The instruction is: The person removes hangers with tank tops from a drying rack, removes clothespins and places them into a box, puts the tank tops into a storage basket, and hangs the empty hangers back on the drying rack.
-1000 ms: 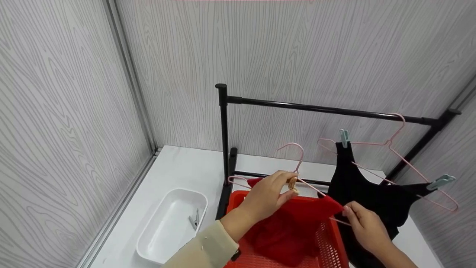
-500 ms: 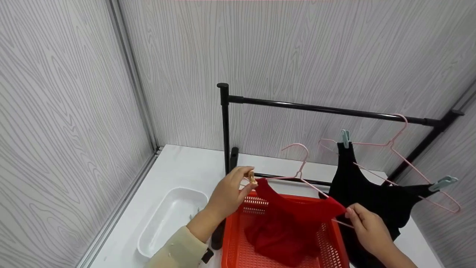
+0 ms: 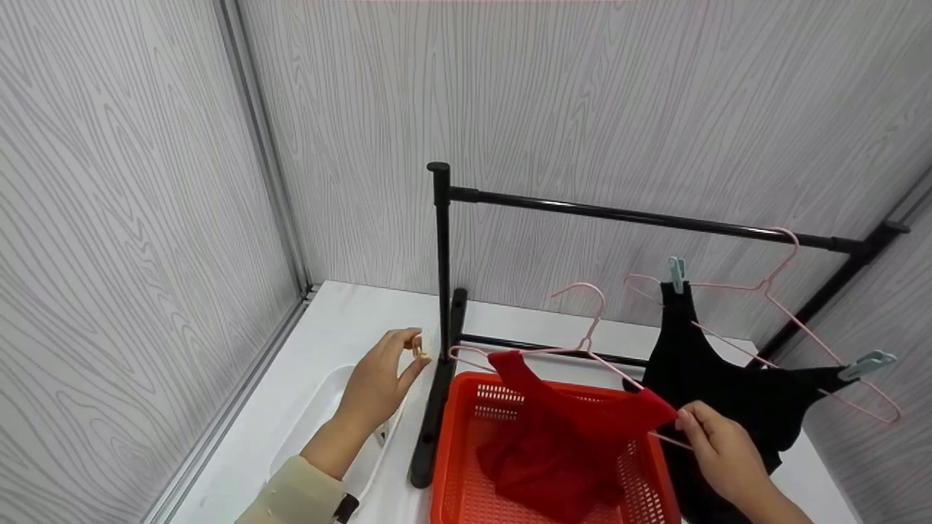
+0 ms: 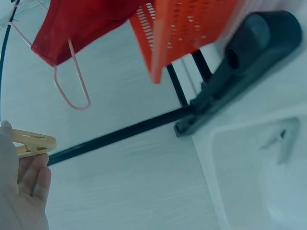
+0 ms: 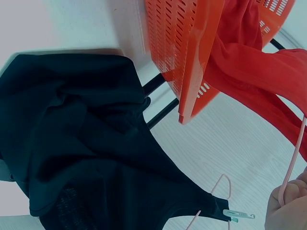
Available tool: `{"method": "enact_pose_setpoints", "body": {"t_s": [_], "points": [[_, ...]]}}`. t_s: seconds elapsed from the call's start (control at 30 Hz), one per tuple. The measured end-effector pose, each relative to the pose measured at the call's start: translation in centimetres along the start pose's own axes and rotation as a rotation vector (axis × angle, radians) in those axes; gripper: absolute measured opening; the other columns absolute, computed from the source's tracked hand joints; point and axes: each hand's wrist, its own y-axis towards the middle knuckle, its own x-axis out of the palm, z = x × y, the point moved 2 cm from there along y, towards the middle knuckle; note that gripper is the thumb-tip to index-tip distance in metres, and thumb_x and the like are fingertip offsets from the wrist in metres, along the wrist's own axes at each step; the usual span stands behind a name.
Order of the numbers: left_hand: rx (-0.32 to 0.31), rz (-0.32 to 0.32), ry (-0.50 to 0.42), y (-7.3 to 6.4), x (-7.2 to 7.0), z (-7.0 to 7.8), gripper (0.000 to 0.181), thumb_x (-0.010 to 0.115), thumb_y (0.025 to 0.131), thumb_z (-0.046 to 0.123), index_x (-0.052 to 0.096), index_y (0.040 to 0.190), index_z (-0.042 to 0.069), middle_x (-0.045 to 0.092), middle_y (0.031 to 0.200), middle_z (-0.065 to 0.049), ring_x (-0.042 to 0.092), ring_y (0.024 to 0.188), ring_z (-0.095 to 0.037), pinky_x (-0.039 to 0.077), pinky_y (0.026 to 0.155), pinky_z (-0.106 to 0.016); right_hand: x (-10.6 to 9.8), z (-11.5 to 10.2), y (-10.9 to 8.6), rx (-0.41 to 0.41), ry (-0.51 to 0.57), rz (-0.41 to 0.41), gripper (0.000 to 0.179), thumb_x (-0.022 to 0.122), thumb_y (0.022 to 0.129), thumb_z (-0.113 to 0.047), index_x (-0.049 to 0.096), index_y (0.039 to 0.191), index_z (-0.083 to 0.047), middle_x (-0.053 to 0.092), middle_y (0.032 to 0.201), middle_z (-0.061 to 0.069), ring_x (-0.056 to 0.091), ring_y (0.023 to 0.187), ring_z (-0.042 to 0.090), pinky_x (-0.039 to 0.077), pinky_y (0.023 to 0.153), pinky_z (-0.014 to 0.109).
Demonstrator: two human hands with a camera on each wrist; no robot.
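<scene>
My left hand pinches a pale yellow clothespin between thumb and fingers, held above the white tray. With thumb and fingers, my right hand grips the right strap of a red garment together with the end of a pink hanger. The garment's two straps lie over the hanger's arms, and its lower part droops into the red basket. No clothespin shows on the red straps. In the right wrist view, the hanger wire runs into the right hand.
From the black rack bar hangs another pink hanger with a black garment, its straps clipped by light blue clothespins. The white tray holds a greyish clothespin. The rack's foot stands between tray and basket.
My left hand has moved left with the yellow clothespin, from the hanger's neck, past the left strap, to above the white tray. My right hand has kept its hold, almost still.
</scene>
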Motion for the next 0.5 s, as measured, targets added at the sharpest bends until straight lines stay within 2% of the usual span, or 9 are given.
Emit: {"method": "enact_pose_setpoints", "body": {"t_s": [0.23,0.37,0.5], "points": [[-0.045,-0.052,0.067,-2.5,-0.1,-2.3,0.044,0.072,0.093,0.026,0.058,0.129,0.005,0.064,0.112,-0.004,0.066,0.1,-0.024,0.055,0.083,-0.039,-0.2,-0.1,0.0,0.012,0.005,0.002,0.023,0.057,0.101,-0.007,0.061,0.081,-0.019,0.057,0.071,-0.015,0.05,0.062,0.003,0.044,0.057,0.026],[-0.069,-0.072,0.089,-3.5,-0.1,-3.4,0.042,0.072,0.092,0.023,0.059,0.128,0.004,0.064,0.11,-0.005,0.067,0.095,-0.026,0.055,0.081,-0.042,-0.3,-0.1,0.0,0.025,0.011,0.006,0.023,0.058,0.101,-0.007,0.061,0.081,-0.019,0.06,0.074,-0.015,0.052,0.064,0.003,0.046,0.058,0.025],[-0.106,-0.112,0.118,-4.6,-0.1,-4.4,0.042,0.073,0.092,0.021,0.059,0.128,0.003,0.064,0.108,-0.005,0.066,0.096,-0.026,0.054,0.083,-0.042,-0.1,-0.1,0.1,0.014,0.021,0.008,0.024,0.058,0.1,-0.006,0.061,0.081,-0.019,0.059,0.073,-0.015,0.051,0.063,0.003,0.045,0.058,0.025]]}}
